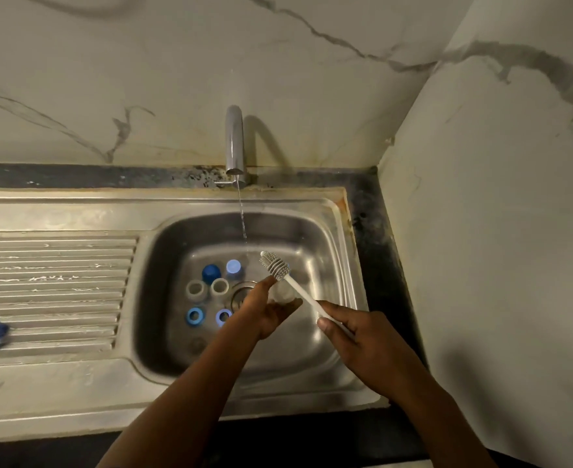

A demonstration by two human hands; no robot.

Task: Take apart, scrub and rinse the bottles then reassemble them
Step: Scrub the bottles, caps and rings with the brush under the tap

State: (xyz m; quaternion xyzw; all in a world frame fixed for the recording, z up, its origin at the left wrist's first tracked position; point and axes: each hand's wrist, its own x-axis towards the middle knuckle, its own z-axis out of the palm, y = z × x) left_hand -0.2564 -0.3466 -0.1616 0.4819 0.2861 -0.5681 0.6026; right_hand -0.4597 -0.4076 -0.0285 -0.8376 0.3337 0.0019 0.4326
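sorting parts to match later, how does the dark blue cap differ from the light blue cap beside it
The dark blue cap is deep blue, the light blue cap pale. The dark blue cap has a rounded top, the light blue cap a flat one. The light blue cap stands right of the dark blue cap, nearer the falling water. Both stand closed end up at the back of the sink.

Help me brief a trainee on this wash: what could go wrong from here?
1. The left hand holds the bottle wet over the basin; it may slip when the brush pushes in.
2. The rings and caps lie loose beside the drain while the tap runs; they could drift onto it.
3. The right hand grips the brush far from its head, so aim may wobble.
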